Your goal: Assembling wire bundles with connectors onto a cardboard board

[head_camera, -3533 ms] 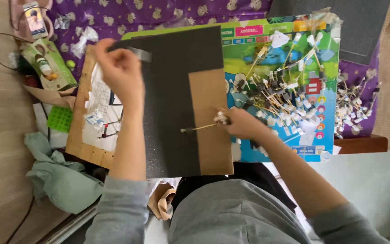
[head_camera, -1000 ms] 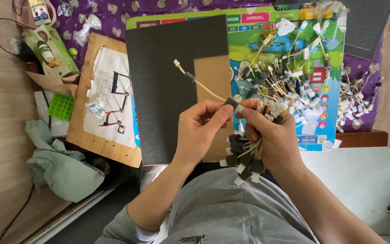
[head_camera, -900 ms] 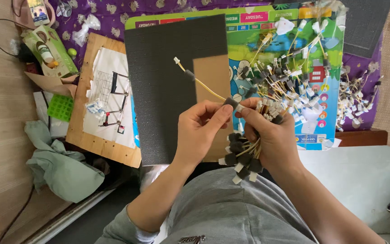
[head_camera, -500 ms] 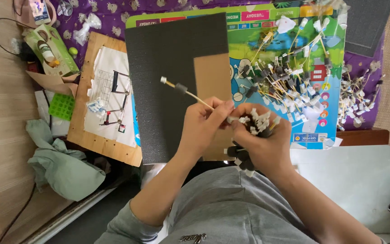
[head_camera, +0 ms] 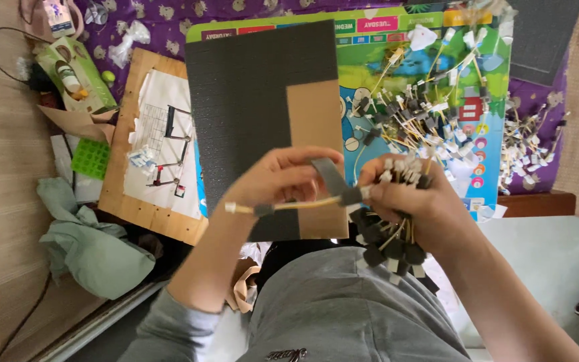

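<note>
Left hand (head_camera: 283, 177) pinched shut on one yellow wire (head_camera: 289, 205), held level over the dark foam board (head_camera: 242, 100); right hand (head_camera: 413, 198) clenched round a bundle of wires (head_camera: 390, 238) just beside it; more wires (head_camera: 423, 114) piled on the colourful chart (head_camera: 370, 60); purple cloth (head_camera: 537, 114) underneath; wire-end detail too small to tell.

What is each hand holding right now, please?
Left hand: closed on one yellow wire.
Right hand: closed on a bundle of wires.
</note>
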